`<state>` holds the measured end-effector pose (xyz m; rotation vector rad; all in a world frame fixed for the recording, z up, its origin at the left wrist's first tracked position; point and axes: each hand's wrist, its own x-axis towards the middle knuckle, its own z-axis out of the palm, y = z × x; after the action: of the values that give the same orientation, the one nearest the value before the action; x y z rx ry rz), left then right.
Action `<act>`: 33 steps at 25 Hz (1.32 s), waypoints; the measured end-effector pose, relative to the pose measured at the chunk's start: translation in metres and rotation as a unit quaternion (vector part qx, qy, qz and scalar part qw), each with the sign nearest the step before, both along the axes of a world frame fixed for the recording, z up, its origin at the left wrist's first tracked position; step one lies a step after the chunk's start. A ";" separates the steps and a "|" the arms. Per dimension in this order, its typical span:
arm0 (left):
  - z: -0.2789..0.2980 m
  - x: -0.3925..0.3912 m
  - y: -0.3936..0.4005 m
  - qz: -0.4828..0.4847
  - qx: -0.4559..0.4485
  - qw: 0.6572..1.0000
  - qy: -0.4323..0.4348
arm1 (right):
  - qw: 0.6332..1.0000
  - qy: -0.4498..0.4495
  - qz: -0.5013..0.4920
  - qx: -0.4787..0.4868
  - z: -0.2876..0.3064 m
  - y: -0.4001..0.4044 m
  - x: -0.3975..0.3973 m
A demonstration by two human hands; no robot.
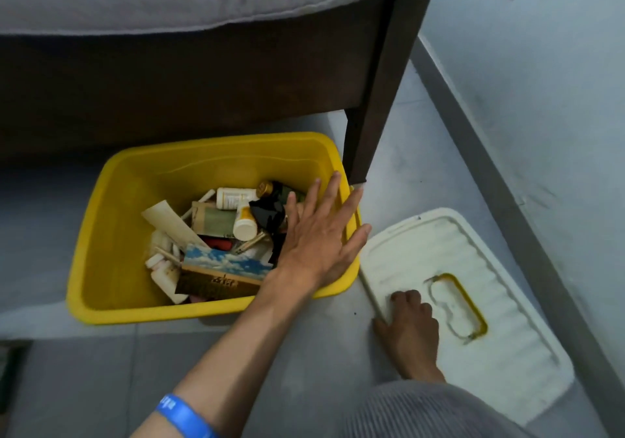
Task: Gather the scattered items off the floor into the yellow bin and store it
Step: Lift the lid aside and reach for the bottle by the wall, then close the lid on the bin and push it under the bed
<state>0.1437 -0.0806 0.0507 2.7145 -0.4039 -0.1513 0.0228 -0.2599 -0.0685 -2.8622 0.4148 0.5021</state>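
While the yellow bin point(111, 234) sits uncovered on the grey floor point(287, 353) just in front of the dark bed frame point(203, 82), the left hand point(318, 234) reaches over its right rim with fingers straight and spread wide, holding nothing. Whether the palm touches the rim cannot be told. Inside the bin lie white pill bottles point(235, 197), a white tube point(169, 223), a black item point(267, 212) and a box printed with sky and clouds point(220, 275), piled toward the right half. The white lid point(473, 302) lies flat on the floor just right of the bin, beside the bed leg point(368, 133). The right hand point(411, 326) grips the lid's near left edge, fingers curled over the top and thumb at the edge. A blue wristband point(184, 415) circles the left forearm.
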 end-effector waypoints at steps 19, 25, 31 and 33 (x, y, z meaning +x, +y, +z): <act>0.052 0.039 0.105 0.157 -0.094 0.979 -0.089 | 0.870 -0.281 0.207 0.349 0.172 0.022 0.037; 0.064 0.020 0.188 0.399 -0.348 0.836 -0.143 | 0.811 -0.205 0.482 0.262 0.210 0.086 0.056; 0.067 -0.006 0.258 0.481 -0.288 0.818 -0.129 | 0.744 -0.118 0.628 0.194 0.202 0.160 0.088; 0.058 -0.011 0.273 0.502 -0.158 0.843 -0.111 | 0.739 -0.118 0.633 0.196 0.192 0.185 0.092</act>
<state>0.1324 0.1922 0.1087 2.2608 0.8740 0.4782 0.1146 -0.0752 0.1240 -2.2839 -1.5742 0.2952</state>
